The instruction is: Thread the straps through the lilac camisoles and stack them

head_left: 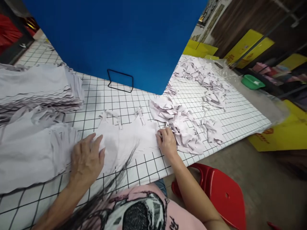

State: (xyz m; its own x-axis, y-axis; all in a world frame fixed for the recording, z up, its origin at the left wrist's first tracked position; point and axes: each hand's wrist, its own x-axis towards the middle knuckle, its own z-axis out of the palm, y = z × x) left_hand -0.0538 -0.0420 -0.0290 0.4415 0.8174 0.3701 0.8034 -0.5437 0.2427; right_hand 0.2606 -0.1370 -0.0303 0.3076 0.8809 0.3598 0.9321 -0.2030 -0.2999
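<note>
In the head view, a pale, thin-strapped fabric garment (127, 135) is lying flat on the white, black-gridded tablecloth (96, 91), its long axis running left to right between both hands. The left hand (86, 156) is spreading its fingers wide at the left end. The right hand (167, 142), equally near, is curling narrowly at the right end; whether it's gripping cloth, I cannot tell. Yellow packaging (294, 126) is showing unreadable red print.

Left hand (87, 156) and right hand (167, 141) flank a flat pale garment (127, 135) on a gridded tabletop (96, 95) (crumpled cloth (183, 126) alongside)
</note>
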